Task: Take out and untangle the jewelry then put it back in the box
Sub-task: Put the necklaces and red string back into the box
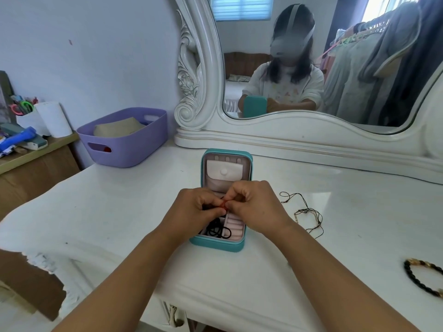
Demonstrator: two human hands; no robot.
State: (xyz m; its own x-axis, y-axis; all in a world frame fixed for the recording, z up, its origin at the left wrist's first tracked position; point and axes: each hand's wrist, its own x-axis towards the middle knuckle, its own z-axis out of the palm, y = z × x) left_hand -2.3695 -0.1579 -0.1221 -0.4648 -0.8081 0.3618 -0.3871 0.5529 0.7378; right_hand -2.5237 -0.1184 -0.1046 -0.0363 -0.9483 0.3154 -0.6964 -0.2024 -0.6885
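A teal jewelry box [217, 245] stands open on the white dresser top [119, 212], its lid upright with a pink pouch inside. Black cords and rings [218, 230] lie tangled in its lower tray. My left hand [199, 207] and my right hand [256, 204] meet just above the tray, both pinching a small red piece of jewelry [223, 205] between thumbs and fingers. A thin black cord necklace [308, 213] lies on the dresser to the right of the box. A black beaded bracelet [424, 275] rests at the far right edge.
A purple plastic basket [124, 140] sits at the back left of the dresser. A large white-framed mirror [287, 130] rises behind the box. Left of the dresser is a wooden side table [36, 159] with a cup of scissors and clutter.
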